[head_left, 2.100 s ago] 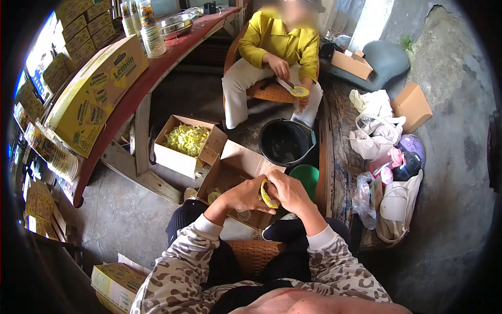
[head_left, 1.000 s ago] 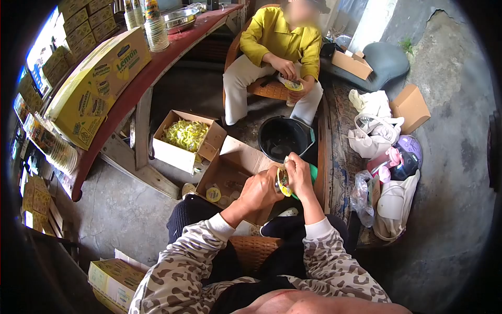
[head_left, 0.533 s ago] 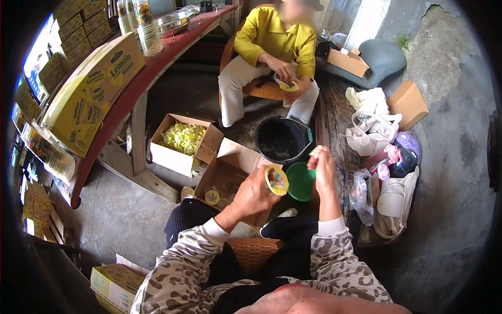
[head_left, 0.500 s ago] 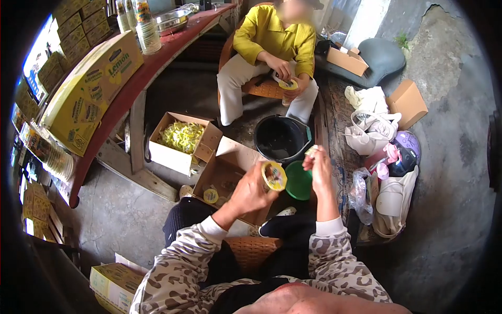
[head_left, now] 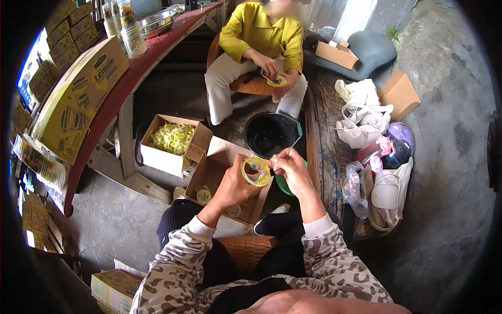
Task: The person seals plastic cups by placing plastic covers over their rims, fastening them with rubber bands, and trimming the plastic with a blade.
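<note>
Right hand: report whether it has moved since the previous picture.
Yes: the right hand has moved left, away from the wooden bench, to beside the cup.

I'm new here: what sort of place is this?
Possibly a small informal workshop: stacked clear plastic cups, a held yellow-rimmed plastic cup, and an open cardboard box of yellow-green scraps.

Grey concrete floor (head_left: 123,209) lies at eight o'clock, a red-topped table (head_left: 144,64) at ten, bright light (head_left: 32,63) beyond it.

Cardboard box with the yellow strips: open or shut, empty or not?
Open, not empty. Nothing covers the cardboard box, and a heap of yellow strips shows inside. Cannot tell how deep.
</note>
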`<state>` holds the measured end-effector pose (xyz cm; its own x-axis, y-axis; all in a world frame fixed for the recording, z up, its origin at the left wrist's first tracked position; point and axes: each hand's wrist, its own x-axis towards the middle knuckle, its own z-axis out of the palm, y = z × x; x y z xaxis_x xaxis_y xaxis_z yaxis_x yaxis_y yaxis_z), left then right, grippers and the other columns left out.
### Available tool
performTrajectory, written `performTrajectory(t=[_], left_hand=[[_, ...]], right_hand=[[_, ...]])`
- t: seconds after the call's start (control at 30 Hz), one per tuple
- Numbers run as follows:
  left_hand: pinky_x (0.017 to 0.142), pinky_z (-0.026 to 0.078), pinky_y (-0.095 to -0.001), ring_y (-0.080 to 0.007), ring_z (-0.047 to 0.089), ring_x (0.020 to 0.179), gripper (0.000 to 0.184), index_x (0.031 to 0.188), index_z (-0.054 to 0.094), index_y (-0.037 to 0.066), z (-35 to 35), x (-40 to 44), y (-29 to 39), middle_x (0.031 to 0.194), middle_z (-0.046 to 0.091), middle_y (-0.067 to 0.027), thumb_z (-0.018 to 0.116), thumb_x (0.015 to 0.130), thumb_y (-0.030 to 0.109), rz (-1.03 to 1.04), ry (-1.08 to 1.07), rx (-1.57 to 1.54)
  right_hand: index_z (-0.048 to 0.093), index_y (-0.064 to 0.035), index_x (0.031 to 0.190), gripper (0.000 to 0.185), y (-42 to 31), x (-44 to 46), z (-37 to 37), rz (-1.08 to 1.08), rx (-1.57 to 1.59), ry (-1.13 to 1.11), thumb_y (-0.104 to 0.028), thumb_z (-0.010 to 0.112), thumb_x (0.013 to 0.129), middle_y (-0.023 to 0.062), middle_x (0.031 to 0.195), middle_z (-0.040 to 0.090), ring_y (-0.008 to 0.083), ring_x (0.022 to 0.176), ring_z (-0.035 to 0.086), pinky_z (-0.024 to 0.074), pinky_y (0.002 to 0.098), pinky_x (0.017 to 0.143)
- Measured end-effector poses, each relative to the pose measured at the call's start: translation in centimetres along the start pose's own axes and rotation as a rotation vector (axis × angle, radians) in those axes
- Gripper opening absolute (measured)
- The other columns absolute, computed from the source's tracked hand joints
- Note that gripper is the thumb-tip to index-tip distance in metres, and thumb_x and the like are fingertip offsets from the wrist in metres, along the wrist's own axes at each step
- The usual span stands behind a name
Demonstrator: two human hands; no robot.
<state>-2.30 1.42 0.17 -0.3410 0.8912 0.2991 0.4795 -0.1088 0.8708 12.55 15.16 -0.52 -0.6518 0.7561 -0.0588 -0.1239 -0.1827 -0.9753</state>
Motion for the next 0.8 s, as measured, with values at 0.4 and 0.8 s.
performTrajectory(t=[0.4,0.8], left_hand=[[0.074,0.054,-0.0429,-0.0382,0.067,0.088,0.042,0.101,0.06,0.001,0.5,-0.3,-1.1,0.092,0.066,-0.0182,0.083,0.073,0.023,0.029,-0.058,0.066],[0.072,0.053,-0.05,-0.045,0.066,0.083,0.05,0.1,0.058,0.001,-0.3,-0.5,-1.5,0.087,0.069,-0.0252,0.079,0.072,0.036,-0.071,-0.292,0.225]], right_hand=[[0.059,-0.0044,0.095,0.015,0.3,-0.7,1.9,-0.315,-0.737,-0.069,-0.02,0.059,0.095,0.0111,0.083,0.063,0.0234,0.077,0.065,0.0502,0.0359,0.071],[0.054,-0.0039,0.094,0.012,0.9,-1.7,2.9,-0.598,-1.178,-0.224,-0.012,0.061,0.09,0.0155,0.087,0.062,0.0372,0.082,0.064,0.0506,0.046,0.069]])
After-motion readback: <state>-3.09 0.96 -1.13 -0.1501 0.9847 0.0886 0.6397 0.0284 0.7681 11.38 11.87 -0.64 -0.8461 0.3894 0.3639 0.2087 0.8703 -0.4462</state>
